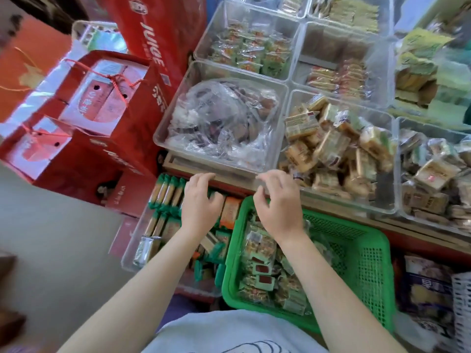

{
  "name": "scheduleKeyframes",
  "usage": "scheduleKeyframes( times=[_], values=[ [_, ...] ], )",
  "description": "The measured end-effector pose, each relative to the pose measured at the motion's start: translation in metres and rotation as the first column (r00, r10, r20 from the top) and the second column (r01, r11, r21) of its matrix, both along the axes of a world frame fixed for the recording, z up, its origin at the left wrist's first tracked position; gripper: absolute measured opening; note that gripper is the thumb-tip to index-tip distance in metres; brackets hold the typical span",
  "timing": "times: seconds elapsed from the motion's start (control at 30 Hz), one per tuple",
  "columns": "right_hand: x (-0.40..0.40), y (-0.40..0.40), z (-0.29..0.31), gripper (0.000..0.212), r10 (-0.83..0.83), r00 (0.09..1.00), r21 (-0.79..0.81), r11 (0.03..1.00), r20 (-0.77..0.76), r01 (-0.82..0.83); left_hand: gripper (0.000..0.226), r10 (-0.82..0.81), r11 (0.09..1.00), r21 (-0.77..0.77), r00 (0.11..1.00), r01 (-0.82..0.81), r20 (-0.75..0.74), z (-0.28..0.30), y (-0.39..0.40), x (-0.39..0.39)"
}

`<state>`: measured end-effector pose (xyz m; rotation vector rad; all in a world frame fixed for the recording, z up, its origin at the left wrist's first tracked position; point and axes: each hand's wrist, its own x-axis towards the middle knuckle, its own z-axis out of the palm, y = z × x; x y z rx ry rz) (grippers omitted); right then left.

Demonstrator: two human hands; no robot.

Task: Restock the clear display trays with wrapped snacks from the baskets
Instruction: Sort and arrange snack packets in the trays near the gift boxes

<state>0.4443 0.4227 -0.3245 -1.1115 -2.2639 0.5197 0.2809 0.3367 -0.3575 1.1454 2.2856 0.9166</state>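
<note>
A green plastic basket [367,253] in front of me holds several green-wrapped snacks [262,273]. My right hand [279,203] hovers over the basket's far left corner, fingers loosely curled, holding nothing. My left hand [201,201] hovers over a clear low tray [128,253] of green and orange wrapped bars, fingers relaxed and empty. Beyond both hands, a clear display tray [163,131] holds a crumpled clear plastic bag [219,123] with dark snacks. To its right, another clear tray [393,159] is full of tan wrapped cakes [328,149].
More clear trays of wrapped snacks fill the shelf behind, among them green packets [252,52] and orange packets [339,77]. Red gift boxes [102,103] stand at the left. A white basket [462,309] and a dark bag [428,284] sit at the right.
</note>
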Motion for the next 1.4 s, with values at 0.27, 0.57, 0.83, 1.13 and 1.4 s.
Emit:
scheduleKeyframes(
  times=[0.27,0.57,0.83,1.13,1.4],
  values=[
    [-0.039,-0.093,-0.080,0.022,0.471,0.837,-0.829,0.557,0.278,-0.038,0.048,0.187,0.766,-0.608,0.977,-0.209,-0.100,-0.074,-0.126,-0.080],
    [-0.063,-0.113,-0.086,0.023,0.516,0.792,-0.870,0.493,0.325,0.036,0.060,0.077,0.721,-0.687,0.996,-0.087,-0.045,-0.099,-0.164,-0.088],
    [-0.085,-0.089,-0.057,0.021,0.021,0.997,-0.948,0.313,0.073,0.062,0.018,0.473,0.821,-0.397,0.101,-0.409,0.875,-0.015,-0.100,-0.081],
    [-0.007,-0.037,0.017,0.012,-0.512,0.817,-0.898,0.440,-0.264,-0.014,0.026,0.179,0.984,-0.163,0.464,-0.074,0.868,0.045,0.006,0.012],
    [0.139,0.047,0.069,0.041,-0.746,0.608,-0.330,0.665,-0.270,0.670,0.040,-0.370,0.929,0.042,0.922,0.368,0.115,0.093,0.084,0.109]
  ],
)
